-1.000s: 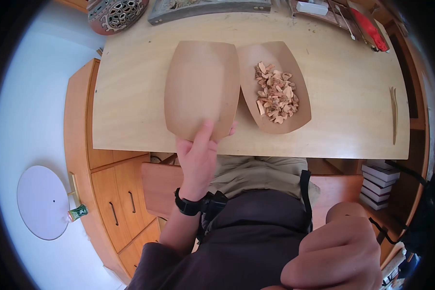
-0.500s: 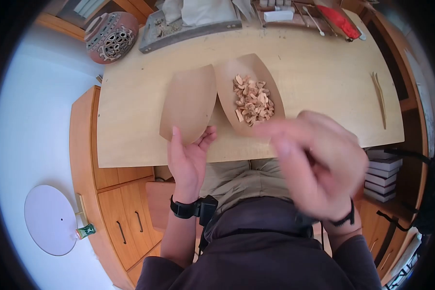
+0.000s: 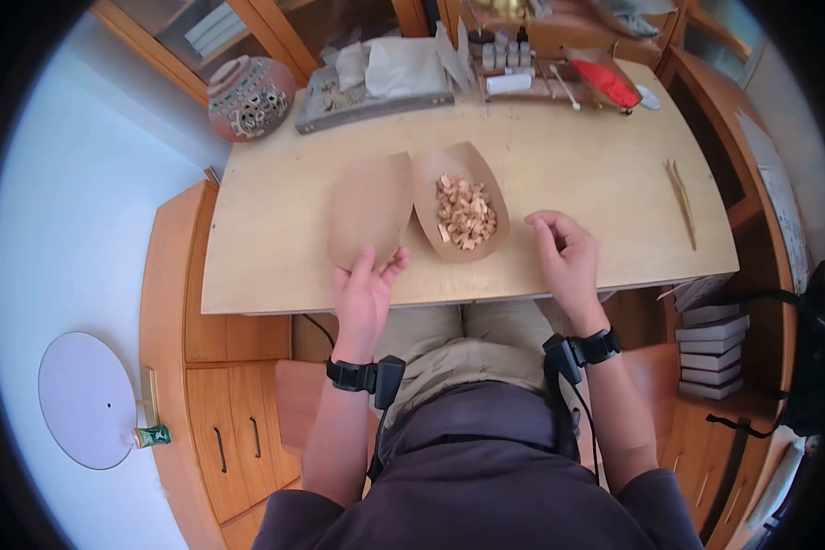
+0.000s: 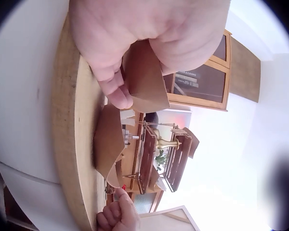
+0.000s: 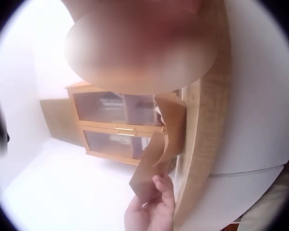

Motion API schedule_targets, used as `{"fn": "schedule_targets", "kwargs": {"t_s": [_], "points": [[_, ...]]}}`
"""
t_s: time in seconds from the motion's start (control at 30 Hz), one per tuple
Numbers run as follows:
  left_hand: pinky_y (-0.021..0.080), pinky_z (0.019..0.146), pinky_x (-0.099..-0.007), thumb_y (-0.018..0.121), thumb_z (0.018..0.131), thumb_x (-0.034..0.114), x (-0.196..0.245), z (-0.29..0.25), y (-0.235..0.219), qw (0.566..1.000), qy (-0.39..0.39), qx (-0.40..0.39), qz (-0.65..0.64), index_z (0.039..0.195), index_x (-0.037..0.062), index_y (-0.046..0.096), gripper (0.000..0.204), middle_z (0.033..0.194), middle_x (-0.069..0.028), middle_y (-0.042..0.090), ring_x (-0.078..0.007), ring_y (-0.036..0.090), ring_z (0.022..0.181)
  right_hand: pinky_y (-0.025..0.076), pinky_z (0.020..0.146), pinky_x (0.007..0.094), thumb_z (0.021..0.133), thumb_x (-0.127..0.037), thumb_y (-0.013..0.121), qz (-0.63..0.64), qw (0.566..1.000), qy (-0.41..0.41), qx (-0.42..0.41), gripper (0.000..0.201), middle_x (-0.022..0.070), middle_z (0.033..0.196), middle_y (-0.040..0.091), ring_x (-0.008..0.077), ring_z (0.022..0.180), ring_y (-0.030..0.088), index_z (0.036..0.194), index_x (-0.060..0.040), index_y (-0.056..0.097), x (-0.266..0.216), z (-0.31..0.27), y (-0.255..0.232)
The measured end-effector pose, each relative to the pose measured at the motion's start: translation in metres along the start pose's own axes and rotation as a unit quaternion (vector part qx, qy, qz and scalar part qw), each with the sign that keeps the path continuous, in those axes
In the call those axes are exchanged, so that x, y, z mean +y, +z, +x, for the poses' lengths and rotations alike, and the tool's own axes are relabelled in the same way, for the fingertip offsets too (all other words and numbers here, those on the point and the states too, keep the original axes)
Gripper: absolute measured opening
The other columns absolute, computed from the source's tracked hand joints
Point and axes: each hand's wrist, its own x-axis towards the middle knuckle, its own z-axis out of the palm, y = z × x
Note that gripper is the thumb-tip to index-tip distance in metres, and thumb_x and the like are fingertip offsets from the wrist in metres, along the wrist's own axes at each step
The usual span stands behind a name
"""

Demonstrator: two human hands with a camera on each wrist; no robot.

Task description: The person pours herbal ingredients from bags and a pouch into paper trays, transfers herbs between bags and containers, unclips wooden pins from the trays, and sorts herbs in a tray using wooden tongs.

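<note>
My left hand (image 3: 364, 298) holds a brown paper tray (image 3: 368, 206) by its near end, thumb on top and fingers beneath. Nothing lies in this tray, which is raised and tilted in the left wrist view. Right beside it on the table stands a second paper tray (image 3: 431, 165), holding a heap of light brown dry chips (image 3: 467, 215). To the right of that tray, my right hand (image 3: 568, 261) hovers near the table's front edge, fingers loosely curled, with nothing visible in them. A blurred oval covers much of the right wrist view.
Wooden tweezers (image 3: 681, 203) lie on the table's right side. Along the back stand a pierced clay pot (image 3: 252, 98), a grey tray (image 3: 376, 110) with white cloth or paper, small bottles (image 3: 504, 55) and a red item (image 3: 605, 84). White boxes (image 3: 710, 353) are stacked below right.
My right hand has come down from close to the head camera to the table beside the chips. The left hand's tray has tilted over, and the head view takes in more of the back.
</note>
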Motion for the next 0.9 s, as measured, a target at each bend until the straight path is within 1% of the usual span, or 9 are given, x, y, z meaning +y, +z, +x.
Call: {"fn": "schedule_targets", "kwargs": {"t_s": [0.07,0.13,0.23,0.37,0.4,0.43,0.6,0.77,0.9], "points": [[0.057,0.089,-0.0436,0.054,0.104,0.011,-0.001,0.001,0.001,1.000,0.004,-0.007,-0.004,0.140,0.0022,0.042,0.039,0.130,-0.0176,0.059,-0.0330,0.065,0.105,0.037,0.052,0.0217,0.100,-0.012,0.063,-0.001,1.000,-0.007,-0.018,0.016,-0.0046,0.063,0.056,0.0018,0.058,0.044,0.100,0.0017,0.072,0.000,-0.002,-0.003],[0.057,0.089,-0.0434,0.048,0.107,0.012,-0.001,0.001,0.001,1.000,-0.021,0.013,0.007,0.142,0.0050,0.039,0.037,0.131,-0.0174,0.058,-0.0326,0.065,0.106,0.037,0.052,0.0217,0.100,-0.011,0.063,0.013,1.000,-0.013,-0.015,0.016,-0.0045,0.064,0.056,0.0017,0.058,0.044,0.100,0.0018,0.072,0.000,-0.002,-0.004],[0.057,0.087,-0.0435,0.051,0.106,0.015,-0.002,0.000,0.002,1.000,-0.014,0.013,-0.007,0.141,0.0028,0.039,0.040,0.127,-0.0175,0.059,-0.0328,0.066,0.101,0.037,0.053,0.0212,0.099,-0.011,0.063,0.033,0.999,0.003,-0.024,0.016,-0.0037,0.066,0.057,0.0015,0.060,0.046,0.100,0.0018,0.073,-0.002,-0.004,-0.005],[0.057,0.086,-0.0432,0.048,0.108,0.023,-0.003,0.001,0.003,1.000,-0.016,0.005,-0.001,0.139,0.0027,0.041,0.037,0.124,-0.0172,0.061,-0.0312,0.065,0.100,0.038,0.053,0.0209,0.100,-0.010,0.063,0.030,0.999,0.013,-0.030,0.016,-0.0033,0.066,0.059,0.0013,0.060,0.047,0.100,0.0014,0.073,0.000,-0.003,-0.005],[0.056,0.086,-0.0421,0.043,0.110,0.030,-0.003,0.001,0.003,1.000,-0.016,0.000,0.023,0.137,0.0029,0.044,0.038,0.122,-0.0167,0.063,-0.0288,0.066,0.099,0.038,0.053,0.0209,0.100,-0.010,0.063,0.032,0.999,0.016,-0.028,0.016,-0.0035,0.066,0.059,0.0013,0.060,0.047,0.099,0.0014,0.073,-0.001,-0.003,-0.005],[0.056,0.086,-0.0421,0.043,0.110,0.030,-0.002,0.002,0.003,1.000,-0.013,-0.005,0.021,0.137,0.0029,0.044,0.038,0.122,-0.0167,0.063,-0.0288,0.066,0.099,0.038,0.053,0.0209,0.100,-0.010,0.063,0.034,0.999,0.020,-0.027,0.016,-0.0036,0.066,0.059,0.0013,0.060,0.047,0.099,0.0014,0.073,-0.001,-0.003,-0.005],[0.056,0.086,-0.0399,0.031,0.111,0.044,-0.001,0.004,-0.001,0.998,-0.055,-0.037,0.005,0.138,0.0022,0.046,0.052,0.123,-0.0174,0.064,-0.0267,0.066,0.099,0.039,0.054,0.0206,0.099,-0.012,0.065,0.031,0.999,0.016,-0.023,0.016,-0.0039,0.066,0.059,0.0015,0.061,0.048,0.096,0.0016,0.073,0.003,-0.004,-0.003],[0.055,0.085,-0.0408,0.029,0.111,0.046,0.000,0.002,0.000,0.998,-0.054,-0.034,0.007,0.140,0.0015,0.045,0.055,0.125,-0.0182,0.063,-0.0268,0.065,0.100,0.039,0.053,0.0207,0.098,-0.014,0.068,0.030,0.999,0.029,-0.027,0.018,-0.0037,0.065,0.058,0.0016,0.060,0.047,0.091,0.0021,0.071,-0.006,-0.003,-0.003],[0.055,0.085,-0.0409,0.028,0.111,0.045,0.004,-0.001,0.004,0.998,-0.059,-0.033,0.003,0.142,0.0031,0.043,0.054,0.128,-0.0178,0.062,-0.0268,0.064,0.101,0.038,0.052,0.0218,0.096,-0.015,0.071,0.013,0.999,0.039,-0.030,0.022,-0.0038,0.062,0.057,0.0017,0.058,0.046,0.082,0.0018,0.068,-0.006,-0.004,-0.001]]}}
